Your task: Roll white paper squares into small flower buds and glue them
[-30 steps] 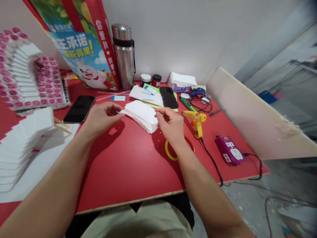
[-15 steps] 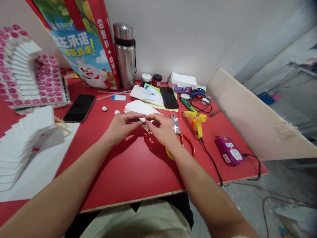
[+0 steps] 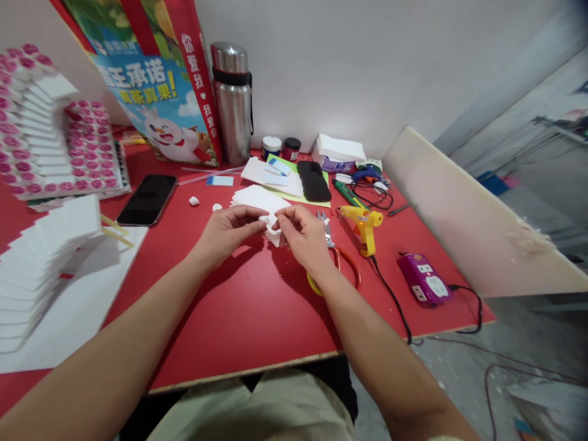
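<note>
A small crumpled white piece [image 3: 263, 218], perhaps paper, is pinched between the thumb and fingertips of my left hand [image 3: 229, 231]. Close by, my right hand [image 3: 304, 236] has its thumb and fingers drawn together; what they hold, if anything, is too small to make out. Beneath the hands lies a white scrap [image 3: 274, 237] on the red table. Just behind is a stack of white sheets [image 3: 260, 197]. Two small white balled pieces [image 3: 193, 201] rest left of the hands. Scissors [image 3: 349, 263] with orange and yellow handles lie partly under my right forearm.
A yellow glue gun [image 3: 365, 226] and a purple power box [image 3: 425, 280] with cords are at the right. One phone [image 3: 147, 200] lies left, another [image 3: 313, 181] behind. A steel flask [image 3: 233, 110] stands by the wall. Folded white sheets [image 3: 55, 257] fan out at left.
My right hand has drawn slightly right, away from the left fingertips, opening a small gap. The left hand keeps its pinch on the white piece.
</note>
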`<control>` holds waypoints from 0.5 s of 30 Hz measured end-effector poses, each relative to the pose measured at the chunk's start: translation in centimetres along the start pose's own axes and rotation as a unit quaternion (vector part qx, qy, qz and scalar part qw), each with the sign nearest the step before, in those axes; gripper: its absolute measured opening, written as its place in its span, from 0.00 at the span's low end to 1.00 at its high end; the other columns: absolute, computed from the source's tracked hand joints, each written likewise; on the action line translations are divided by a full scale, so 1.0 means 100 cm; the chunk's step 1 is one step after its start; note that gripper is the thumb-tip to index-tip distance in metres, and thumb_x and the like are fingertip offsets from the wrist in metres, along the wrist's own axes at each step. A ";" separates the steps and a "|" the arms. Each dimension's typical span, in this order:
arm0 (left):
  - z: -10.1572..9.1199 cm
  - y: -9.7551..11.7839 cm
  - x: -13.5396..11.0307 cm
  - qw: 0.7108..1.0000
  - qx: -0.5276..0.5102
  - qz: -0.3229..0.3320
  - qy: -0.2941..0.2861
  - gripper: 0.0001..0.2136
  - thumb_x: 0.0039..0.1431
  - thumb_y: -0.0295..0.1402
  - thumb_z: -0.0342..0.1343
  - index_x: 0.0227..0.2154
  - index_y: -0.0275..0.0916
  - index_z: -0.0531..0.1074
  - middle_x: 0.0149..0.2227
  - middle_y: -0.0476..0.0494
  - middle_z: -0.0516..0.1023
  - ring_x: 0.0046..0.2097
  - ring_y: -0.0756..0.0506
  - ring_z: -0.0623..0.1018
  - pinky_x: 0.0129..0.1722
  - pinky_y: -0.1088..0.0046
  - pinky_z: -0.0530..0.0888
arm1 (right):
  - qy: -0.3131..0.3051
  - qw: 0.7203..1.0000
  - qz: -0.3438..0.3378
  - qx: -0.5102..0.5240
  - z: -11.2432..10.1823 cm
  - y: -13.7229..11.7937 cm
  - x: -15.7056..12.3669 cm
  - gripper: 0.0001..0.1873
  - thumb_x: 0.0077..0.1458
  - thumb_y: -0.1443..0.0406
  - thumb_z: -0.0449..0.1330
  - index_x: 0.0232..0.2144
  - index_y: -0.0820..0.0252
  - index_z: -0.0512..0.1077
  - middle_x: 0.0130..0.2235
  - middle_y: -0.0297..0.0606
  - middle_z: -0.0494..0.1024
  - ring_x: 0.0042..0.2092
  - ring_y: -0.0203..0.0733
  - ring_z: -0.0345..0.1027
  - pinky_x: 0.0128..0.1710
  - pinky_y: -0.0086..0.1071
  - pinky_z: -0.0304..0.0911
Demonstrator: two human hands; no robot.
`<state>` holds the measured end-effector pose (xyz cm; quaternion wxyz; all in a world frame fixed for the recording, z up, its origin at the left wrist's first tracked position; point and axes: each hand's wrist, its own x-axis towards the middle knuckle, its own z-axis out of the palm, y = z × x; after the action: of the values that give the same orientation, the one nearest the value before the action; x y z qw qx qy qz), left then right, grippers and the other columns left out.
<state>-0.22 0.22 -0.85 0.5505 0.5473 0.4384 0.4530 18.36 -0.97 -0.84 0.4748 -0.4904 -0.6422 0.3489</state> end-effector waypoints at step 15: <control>0.004 0.005 -0.001 0.997 0.070 0.042 0.003 0.14 0.53 0.44 0.69 0.36 0.40 0.83 0.36 0.42 0.85 0.40 0.41 0.82 0.46 0.60 0.78 | 0.004 0.998 -0.008 -0.058 0.006 0.006 0.000 0.08 0.60 0.59 0.61 0.34 0.57 0.77 0.29 0.33 0.81 0.28 0.36 0.72 0.31 0.31 0.67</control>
<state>0.20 0.07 -0.38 0.4905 0.6010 0.4471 0.4454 17.95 -0.80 -1.57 0.4507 -0.5134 -0.6632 0.3056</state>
